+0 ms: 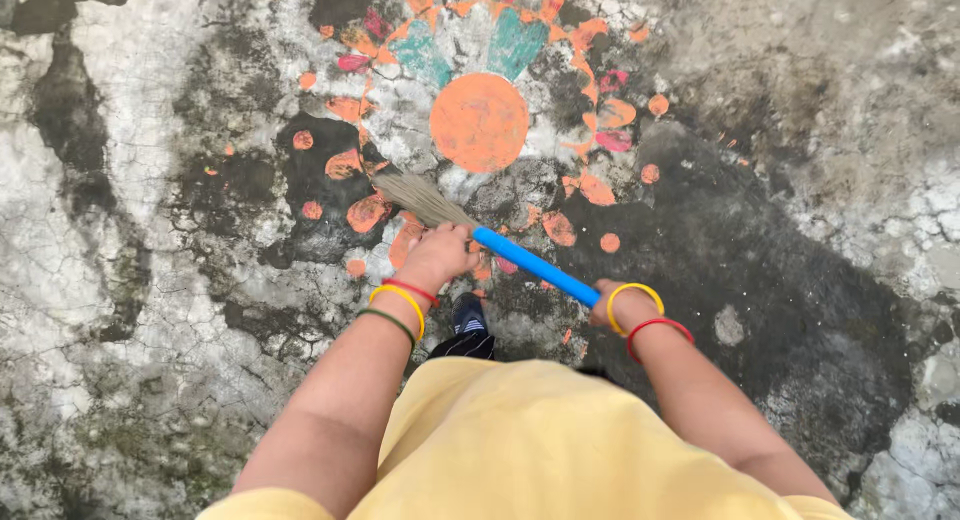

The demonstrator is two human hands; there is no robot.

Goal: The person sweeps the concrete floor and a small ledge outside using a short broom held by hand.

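Observation:
I hold a broom with a blue handle (pixel 528 264) and a tan bristle head (pixel 418 197) in both hands. My left hand (pixel 440 257) grips it low, where the handle meets the bristles. My right hand (pixel 612 302) grips the upper end of the handle. Coloured bangles circle both wrists. The bristles rest on a worn concrete floor (pixel 150 180), beside a faded painted pattern with an orange disc (pixel 479 122) and orange, teal and pink petals.
My dark shoe (pixel 468 314) stands on the floor just below the handle. My yellow garment (pixel 530 440) fills the bottom middle. The floor is cracked, with black stains and white patches all around.

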